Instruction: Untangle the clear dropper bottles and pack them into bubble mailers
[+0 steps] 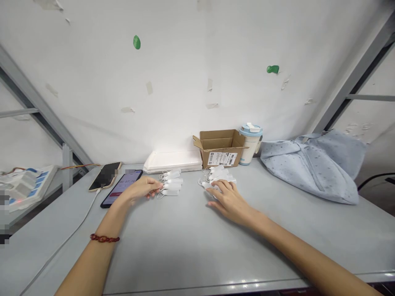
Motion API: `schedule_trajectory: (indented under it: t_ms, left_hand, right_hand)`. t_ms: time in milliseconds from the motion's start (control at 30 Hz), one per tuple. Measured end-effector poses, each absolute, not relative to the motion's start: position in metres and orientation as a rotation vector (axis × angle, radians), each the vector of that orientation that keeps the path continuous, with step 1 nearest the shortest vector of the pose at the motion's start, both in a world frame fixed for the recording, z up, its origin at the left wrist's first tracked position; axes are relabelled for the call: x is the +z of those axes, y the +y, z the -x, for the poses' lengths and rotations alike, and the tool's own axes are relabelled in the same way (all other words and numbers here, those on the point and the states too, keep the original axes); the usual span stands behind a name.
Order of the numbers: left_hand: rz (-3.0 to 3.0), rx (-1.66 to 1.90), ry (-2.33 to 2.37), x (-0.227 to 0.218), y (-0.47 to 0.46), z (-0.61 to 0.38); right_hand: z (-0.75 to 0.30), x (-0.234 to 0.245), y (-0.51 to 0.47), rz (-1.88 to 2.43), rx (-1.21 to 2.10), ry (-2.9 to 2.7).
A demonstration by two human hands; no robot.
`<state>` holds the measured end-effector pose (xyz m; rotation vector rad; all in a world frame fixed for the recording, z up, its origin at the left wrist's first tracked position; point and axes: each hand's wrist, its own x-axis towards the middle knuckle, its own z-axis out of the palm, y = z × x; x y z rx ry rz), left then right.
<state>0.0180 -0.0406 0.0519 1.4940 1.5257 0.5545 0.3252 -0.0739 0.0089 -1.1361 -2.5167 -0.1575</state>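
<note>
My left hand [144,187] is closed, thumb and fingertips pinched at the loop end of a small translucent white bottle [171,186]. This one lies in a short row of several like it, each with a thin white loop on its left end. Over a second group of small bottles [217,172], my right hand [227,198] rests palm down with its fingers apart, touching the nearest ones. Its fingers partly hide the bottles beneath them.
Behind the bottles stand a white flat stack [173,160], an open cardboard box [219,150] and a lidded cup [250,144]. A blue cloth bag [308,170] lies right. Two phones [106,176] lie left, one showing a timer; a white cable [70,232] crosses the grey table [191,246].
</note>
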Motion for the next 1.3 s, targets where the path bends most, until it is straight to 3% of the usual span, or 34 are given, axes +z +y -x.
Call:
schedule_trajectory:
  t_ms: [267, 800, 1033, 1300]
  left_hand:
    - [-1.410, 0.797, 1.615, 0.042, -0.035, -0.028]
    - [-1.255, 0.853, 1.550, 0.044, -0.033, -0.015]
    - [-1.311, 0.790, 1.699, 0.049, -0.038, -0.019]
    - [-1.505, 1.022, 1.950, 0.053, -0.038, -0.028]
  right_hand:
    - [-0.325, 0.007, -0.075, 1.152, -0.214, -2.535]
    - [-0.320, 0.009, -0.078, 1.191, -0.278, -2.591]
    - [-0.320, 0.011, -0.078, 1.180, -0.252, -2.568]
    - [-0.322, 0.005, -0.073, 1.133, -0.281, -2.466]
